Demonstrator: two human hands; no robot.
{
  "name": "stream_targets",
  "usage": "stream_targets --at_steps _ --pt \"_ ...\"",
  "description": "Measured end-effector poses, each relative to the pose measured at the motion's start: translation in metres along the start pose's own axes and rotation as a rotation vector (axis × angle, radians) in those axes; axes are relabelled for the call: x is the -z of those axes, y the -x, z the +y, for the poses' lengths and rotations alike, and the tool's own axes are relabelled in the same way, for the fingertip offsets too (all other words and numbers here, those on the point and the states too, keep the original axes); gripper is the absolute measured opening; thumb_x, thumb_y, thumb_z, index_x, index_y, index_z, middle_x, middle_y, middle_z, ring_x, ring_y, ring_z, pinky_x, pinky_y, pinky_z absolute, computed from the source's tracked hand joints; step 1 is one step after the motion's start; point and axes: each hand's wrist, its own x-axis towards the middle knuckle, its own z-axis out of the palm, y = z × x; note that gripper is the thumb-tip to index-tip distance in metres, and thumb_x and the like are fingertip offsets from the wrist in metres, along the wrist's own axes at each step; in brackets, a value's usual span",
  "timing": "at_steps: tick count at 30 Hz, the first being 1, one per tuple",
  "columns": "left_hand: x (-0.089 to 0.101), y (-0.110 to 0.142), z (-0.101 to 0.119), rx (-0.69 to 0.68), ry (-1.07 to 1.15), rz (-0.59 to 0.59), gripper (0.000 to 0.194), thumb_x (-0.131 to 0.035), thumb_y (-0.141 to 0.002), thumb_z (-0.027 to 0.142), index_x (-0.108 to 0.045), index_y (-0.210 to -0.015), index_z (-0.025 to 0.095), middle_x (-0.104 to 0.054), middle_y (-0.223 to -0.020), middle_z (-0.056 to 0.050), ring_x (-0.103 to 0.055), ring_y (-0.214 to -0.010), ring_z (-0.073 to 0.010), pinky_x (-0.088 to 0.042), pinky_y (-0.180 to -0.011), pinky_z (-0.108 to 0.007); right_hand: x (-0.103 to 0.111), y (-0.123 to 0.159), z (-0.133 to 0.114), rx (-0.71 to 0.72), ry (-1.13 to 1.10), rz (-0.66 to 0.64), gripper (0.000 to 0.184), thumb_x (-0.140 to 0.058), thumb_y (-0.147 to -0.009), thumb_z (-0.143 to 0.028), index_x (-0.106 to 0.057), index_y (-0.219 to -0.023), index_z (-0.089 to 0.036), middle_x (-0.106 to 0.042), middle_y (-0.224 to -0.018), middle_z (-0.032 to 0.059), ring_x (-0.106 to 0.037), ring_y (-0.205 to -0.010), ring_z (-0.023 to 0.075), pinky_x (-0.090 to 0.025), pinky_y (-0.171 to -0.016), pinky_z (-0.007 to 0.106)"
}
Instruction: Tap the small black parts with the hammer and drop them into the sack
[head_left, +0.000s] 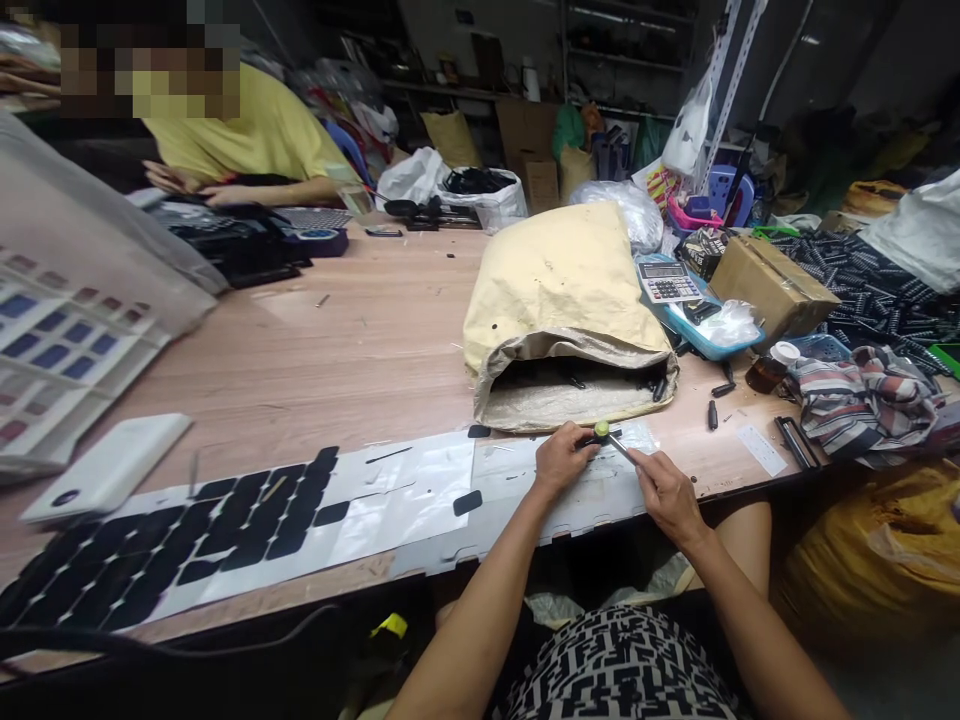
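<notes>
My right hand (670, 498) is closed around the handle of a small hammer with a round yellow-green head (601, 429) and a metal shaft. My left hand (561, 459) is closed in a pinch beside the hammer's head, on a small dark part (592, 441) mostly hidden by the fingers. Both hands are over a pale sheet (517, 483) along the table's near edge. Just beyond them lies a cream sack (559, 275), its mouth facing me, with a few black pieces inside. A loose black pad (467, 502) rests left of my left hand.
Rows of flat black pads (247, 510) cover the sheet at left, near a white box (109, 465) and a white basket (67, 350). Rightward are a calculator (667, 282), blue tray (716, 325), carton (772, 285) and brown bottle (771, 370). A person in yellow (262, 130) sits across.
</notes>
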Motion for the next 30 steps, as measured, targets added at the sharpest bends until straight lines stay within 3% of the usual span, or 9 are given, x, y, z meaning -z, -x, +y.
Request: stream_targets --at_steps 5,9,15,20,23,30 --pt "0.000 0.000 0.001 0.015 -0.013 0.000 0.018 -0.069 -0.085 0.031 -0.075 -0.102 0.030 -0.068 -0.098 0.002 -0.065 -0.092 -0.0163 -0.046 -0.077 -0.027 -0.002 -0.001 0.002 0.026 0.107 0.008 0.040 -0.041 -0.100 -0.023 -0.062 -0.134 -0.028 -0.067 -0.099 0.0042 -0.066 -0.089 0.0151 -0.053 -0.077 0.022" --pt "-0.001 -0.001 -0.001 0.006 -0.014 -0.003 0.019 -0.069 -0.084 0.031 -0.075 -0.102 0.029 -0.069 -0.098 0.002 -0.065 -0.089 -0.0167 -0.045 -0.075 -0.028 -0.002 -0.002 0.008 -0.021 0.074 0.061 0.040 -0.041 -0.101 -0.024 -0.061 -0.135 -0.027 -0.067 -0.102 0.0051 -0.067 -0.092 0.0162 -0.054 -0.080 0.024" --pt "-0.003 -0.003 -0.003 0.017 -0.016 0.011 0.020 -0.069 -0.083 0.033 -0.075 -0.102 0.028 -0.069 -0.096 0.001 -0.065 -0.087 -0.0169 -0.045 -0.074 -0.027 0.000 -0.005 0.017 -0.039 0.059 0.017 0.038 -0.043 -0.099 -0.025 -0.063 -0.132 -0.027 -0.068 -0.103 0.0040 -0.065 -0.095 0.0163 -0.052 -0.083 0.024" --pt "-0.001 -0.003 0.001 0.017 -0.031 0.008 0.021 -0.069 -0.079 0.029 -0.075 -0.100 0.026 -0.068 -0.094 0.000 -0.063 -0.082 -0.0167 -0.046 -0.073 -0.027 0.000 -0.030 0.030 -0.096 0.171 0.125 0.038 -0.044 -0.099 -0.026 -0.065 -0.131 -0.025 -0.065 -0.100 0.0047 -0.062 -0.089 0.0168 -0.047 -0.078 0.024" --pt "0.000 -0.002 0.003 0.014 -0.032 0.024 0.032 -0.070 -0.073 0.022 -0.074 -0.105 0.025 -0.068 -0.094 0.000 -0.064 -0.087 -0.0183 -0.048 -0.076 -0.027 -0.007 -0.052 0.041 -0.086 0.308 0.161 0.038 -0.044 -0.099 -0.025 -0.065 -0.131 -0.025 -0.062 -0.098 0.0062 -0.058 -0.091 0.0187 -0.044 -0.076 0.026" --pt "0.002 -0.003 -0.003 -0.034 0.028 0.061 0.042 -0.069 -0.070 0.021 -0.070 -0.112 0.024 -0.065 -0.091 0.000 -0.062 -0.089 -0.0190 -0.049 -0.079 -0.029 -0.026 -0.072 0.053 -0.049 0.500 0.141 0.034 -0.044 -0.098 -0.023 -0.067 -0.124 -0.024 -0.059 -0.100 0.0087 -0.050 -0.090 0.0210 -0.038 -0.078 0.030"
